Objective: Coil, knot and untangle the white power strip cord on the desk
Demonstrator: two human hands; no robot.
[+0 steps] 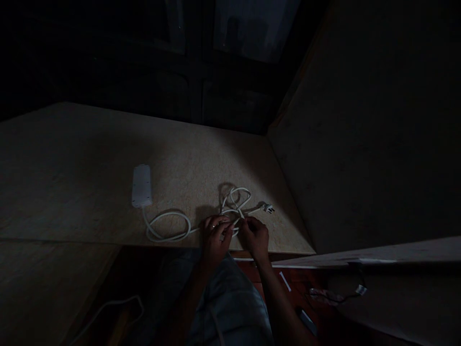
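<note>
A white cord (169, 239) runs in loops over the pale tabletop (180, 144). At the left it joins a white power strip (141, 186), which lies flat with no sockets showing. The other end carries a plug (267, 207) with dark pins, lying to the right of my hands. My left hand (217, 234) bends its fingers around the cord near the table's front edge. Close beside it, my right hand (255, 235) pinches the cord with curled fingers. Beyond both hands, a few loops stand up in a loose tangle.
A wall (360, 134) rises along the right side of the table, and a dark panelled door or window (196, 72) stands behind it. Below the front edge, the reddish floor (288, 298) holds a thin white strip (285, 281) and a dark cable (347, 299). The light is dim.
</note>
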